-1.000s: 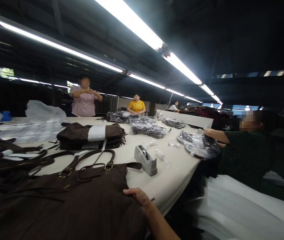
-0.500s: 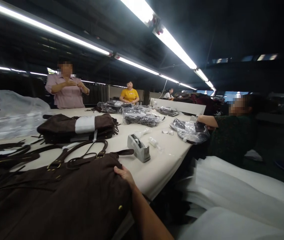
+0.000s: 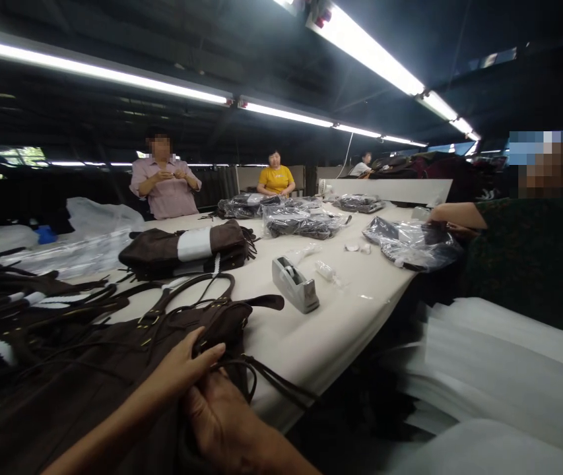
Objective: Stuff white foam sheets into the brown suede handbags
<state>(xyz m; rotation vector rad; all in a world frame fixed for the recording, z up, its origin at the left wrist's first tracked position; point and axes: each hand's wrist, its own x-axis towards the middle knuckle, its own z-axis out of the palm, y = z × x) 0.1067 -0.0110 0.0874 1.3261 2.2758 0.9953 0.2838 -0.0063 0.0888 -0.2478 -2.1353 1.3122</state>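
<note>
A dark brown handbag point(image 3: 127, 369) with looped handles and brass-coloured rings lies across the near left of the table. My left hand point(image 3: 193, 359) reaches over its right end, thumb and forefinger apart on the fabric, the other fingers hidden behind my right hand. Just below and touching it, my right hand point(image 3: 224, 406) is closed on the bag's side, its fingertips mostly out of sight. Thin dark straps point(image 3: 276, 379) trail from that end over the table edge.
A grey tape dispenser point(image 3: 295, 284) stands beyond the handbag. Behind it lie another brown bag point(image 3: 162, 254) with a white band and several plastic-wrapped bags point(image 3: 301, 223). White sheets point(image 3: 499, 356) are stacked at right. A co-worker's arm point(image 3: 459, 216) reaches to a wrapped bag; others stand farther back.
My left hand has come into view onto the bag's right end. My right hand has moved down and left along it. Straps now hang out there, and the view has turned left.
</note>
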